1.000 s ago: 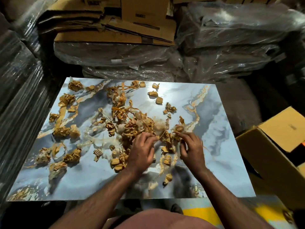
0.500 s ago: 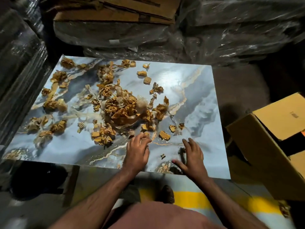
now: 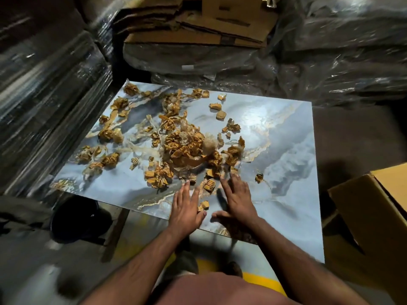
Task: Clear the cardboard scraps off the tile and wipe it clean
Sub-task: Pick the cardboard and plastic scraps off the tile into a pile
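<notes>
Your two hands lie flat on the near edge of the tile (image 3: 286,150), side by side. Your left hand (image 3: 186,211) has its fingers straight and spread wide, and it holds nothing. Your right hand (image 3: 236,200) is flat too, fingers straight and pointing away from you, thumb stuck out to the left, and it holds nothing. One small scrap (image 3: 203,205) sits between your hands, just beside your left fingers. A ribbed scrap (image 3: 209,185) lies just past the gap between your fingertips. To the right of your right hand, one lone scrap (image 3: 259,177) sits apart from the rest. The tile is shiny, blue and grey with gold lines, and light shines off it on the far right side. Past your fingers is the big pile of cardboard scraps (image 3: 185,147), brown and crumpled, with bits of clear tape mixed in. It sits near the middle of the tile. More scraps are spread out to the left and toward the far left corner, and a few small ones lie at the far side. The right part of the tile is mostly bare. On the right, off the tile, stands an open brown box (image 3: 378,216). On the left is a tall stack wrapped in shiny plastic (image 3: 44,95). Far away, past the tile, flat cardboard sheets (image 3: 198,25) lie on bundles covered in plastic.
</notes>
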